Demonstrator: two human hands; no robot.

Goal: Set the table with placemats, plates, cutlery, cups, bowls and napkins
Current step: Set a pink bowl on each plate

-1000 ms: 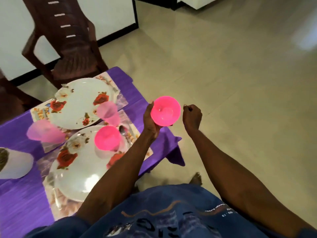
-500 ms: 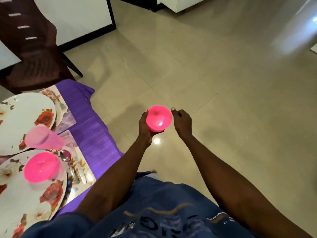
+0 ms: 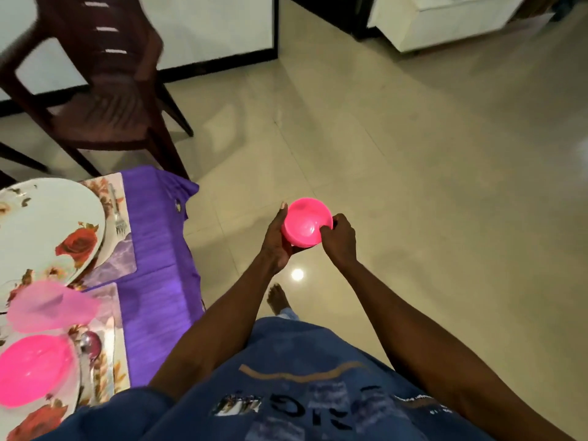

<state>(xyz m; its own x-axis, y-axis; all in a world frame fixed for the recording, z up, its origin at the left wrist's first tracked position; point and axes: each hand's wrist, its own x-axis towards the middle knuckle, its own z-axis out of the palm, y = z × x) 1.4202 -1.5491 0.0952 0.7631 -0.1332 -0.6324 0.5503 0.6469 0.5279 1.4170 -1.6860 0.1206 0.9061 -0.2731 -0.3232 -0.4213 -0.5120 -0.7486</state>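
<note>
Item: pink bowl, off the table, over the floor to its right. I cradle it in my left hand; my right hand pinches its rim. Step: bowl placement. Next: carry left to the far plate, which lacks one.

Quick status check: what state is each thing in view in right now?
Pink plastic bowl in hands: upright, empty, held over the floor.
Left hand: cups the bowl.
Right hand: grips its rim.
Pink plastic bowl on plate: upright, empty.
Translucent pink plastic cup: blurred.
Silver fork: flat on placemat.
</note>
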